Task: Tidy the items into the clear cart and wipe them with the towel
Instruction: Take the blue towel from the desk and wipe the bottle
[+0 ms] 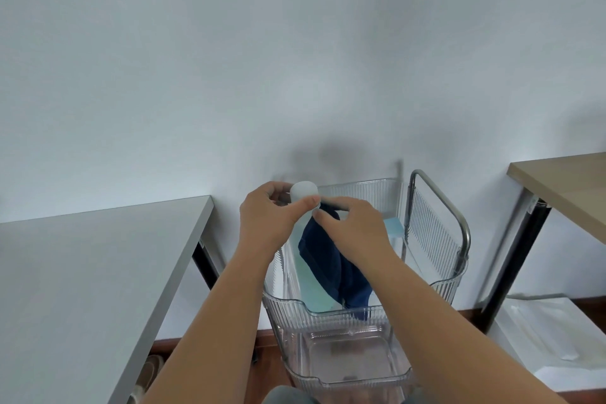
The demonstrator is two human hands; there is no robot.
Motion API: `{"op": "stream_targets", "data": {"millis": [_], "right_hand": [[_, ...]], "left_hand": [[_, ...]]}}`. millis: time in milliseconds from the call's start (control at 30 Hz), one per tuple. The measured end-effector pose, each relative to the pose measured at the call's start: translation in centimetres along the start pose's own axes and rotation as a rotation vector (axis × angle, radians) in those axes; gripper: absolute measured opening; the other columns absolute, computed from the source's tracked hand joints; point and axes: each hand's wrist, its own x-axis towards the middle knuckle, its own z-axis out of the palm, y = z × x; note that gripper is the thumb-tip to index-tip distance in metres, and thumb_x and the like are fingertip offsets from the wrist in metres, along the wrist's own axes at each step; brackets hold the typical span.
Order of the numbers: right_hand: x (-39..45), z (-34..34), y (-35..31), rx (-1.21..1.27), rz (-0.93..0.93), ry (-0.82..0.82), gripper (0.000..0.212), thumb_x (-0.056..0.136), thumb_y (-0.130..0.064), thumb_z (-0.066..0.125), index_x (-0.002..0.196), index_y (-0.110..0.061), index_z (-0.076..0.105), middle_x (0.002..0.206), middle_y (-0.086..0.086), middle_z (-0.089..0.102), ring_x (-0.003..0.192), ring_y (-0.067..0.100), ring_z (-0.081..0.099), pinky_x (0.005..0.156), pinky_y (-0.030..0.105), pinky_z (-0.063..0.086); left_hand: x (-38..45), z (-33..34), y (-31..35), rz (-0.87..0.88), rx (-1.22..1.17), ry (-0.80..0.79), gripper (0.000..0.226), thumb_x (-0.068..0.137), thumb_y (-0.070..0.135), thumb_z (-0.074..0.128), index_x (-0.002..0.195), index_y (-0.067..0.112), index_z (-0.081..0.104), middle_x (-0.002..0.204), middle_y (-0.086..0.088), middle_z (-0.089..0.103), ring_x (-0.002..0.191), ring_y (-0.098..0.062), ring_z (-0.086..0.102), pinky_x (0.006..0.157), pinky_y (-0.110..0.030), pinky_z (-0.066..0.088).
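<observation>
Clear plastic: the cart (331,311) stood nearest, its ribbed upper bin above a lower bin (347,367), both rims open upward.
Cart edges: the metal handle (459,216) rose on the right side of the cart; the grey table (82,259) lay close on the left and the wooden table (570,187) well apart on the right, with open floor between it and the cart.
Left hand: the left hand (265,223) reached forward over the upper bin, thumb and fingers curled round a white bottle (304,191) near its cap.
Right hand: the right hand (354,226) came in from the right, fingers pinching the dark blue towel (328,266) against the bottle just below the left thumb.
Towel: it hung from the hands down into the upper bin, its lower end near the front rim.
In the bin: a pale green flat item (313,295) lay beside the towel and a light blue block (393,227) sat further back.
Far: the white wall (295,59) stood just behind the cart.
</observation>
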Motion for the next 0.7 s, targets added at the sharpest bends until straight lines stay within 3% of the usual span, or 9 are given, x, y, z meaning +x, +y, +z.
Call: {"op": "stream_targets", "data": {"millis": [100,233,367,533,700], "right_hand": [[-0.7,0.7,0.7,0.1,0.048,0.043,0.027,0.08,-0.046,0.065,0.106,-0.041,0.067,0.097,-0.029,0.064,0.098,-0.002,0.059,0.089,0.029,0.052],[-0.7,0.7,0.7,0.228,0.078,0.002,0.029,0.079,-0.046,0.069,0.108,-0.043,0.07,0.108,-0.022,0.068,0.101,0.007,0.063,0.092,0.038,0.053],[0.2,0.1,0.8,0.202,0.026,-0.087,0.032,0.081,-0.044,0.071,0.113,-0.039,0.07,0.113,-0.015,0.065,0.103,0.009,0.06,0.095,0.036,0.051],[1.4,-0.8,1.3,0.335,-0.009,-0.209,0.029,0.078,-0.036,0.077,0.107,-0.037,0.073,0.117,-0.013,0.061,0.108,0.005,0.058,0.094,0.023,0.048],[2.5,-1.4,1.5,0.211,-0.069,-0.341,0.028,0.084,-0.042,0.07,0.11,-0.05,0.067,0.134,-0.009,0.047,0.124,0.007,0.045,0.104,0.027,0.035]], "left_hand": [[-0.3,-0.1,0.0,0.005,0.001,0.001,0.046,0.045,0.058,0.086,0.081,0.033,0.071,0.075,0.021,0.069,0.063,0.007,0.06,0.065,-0.021,0.051],[-0.1,-0.3,0.2,0.001,0.014,-0.024,0.042,0.05,0.053,0.089,0.082,0.032,0.072,0.077,0.018,0.071,0.067,0.001,0.064,0.068,-0.023,0.056],[0.1,-0.5,0.2,0.01,0.026,-0.04,0.041,0.05,0.054,0.088,0.082,0.033,0.072,0.078,0.016,0.072,0.076,-0.007,0.068,0.073,-0.026,0.058],[0.2,-0.6,0.3,0.012,0.03,-0.08,0.04,0.05,0.054,0.088,0.082,0.035,0.073,0.079,0.016,0.072,0.077,-0.007,0.069,0.077,-0.029,0.059],[0.0,-0.9,0.6,0.004,0.029,-0.139,0.043,0.05,0.057,0.085,0.087,0.038,0.074,0.084,0.016,0.074,0.088,-0.012,0.071,0.086,-0.036,0.058]]}}
